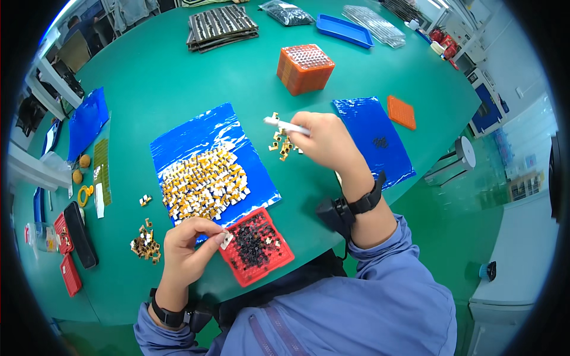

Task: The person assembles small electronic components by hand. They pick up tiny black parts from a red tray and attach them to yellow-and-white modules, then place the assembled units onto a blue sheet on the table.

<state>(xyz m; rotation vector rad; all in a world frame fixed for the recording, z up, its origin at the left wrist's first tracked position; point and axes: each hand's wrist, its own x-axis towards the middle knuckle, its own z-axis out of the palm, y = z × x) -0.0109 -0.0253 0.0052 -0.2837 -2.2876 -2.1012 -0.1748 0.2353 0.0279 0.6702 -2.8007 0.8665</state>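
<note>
My left hand pinches a small white piece between thumb and fingertips, above the left rim of a red tray. Many tiny black parts and a few pale pieces lie in that tray. My right hand is wrapped round a white pen-shaped tool, its tip pointing left. Beneath the tool lie loose gold-coloured pieces. Beyond my left hand, a blue sheet carries a dense spread of small white and orange-yellow pieces. My right palm hides part of the tool.
Another blue sheet with a small dark cluster lies right. An orange block-shaped stack stands farther back, near a blue tray. More gold pieces, a black case and yellow scissors are at left.
</note>
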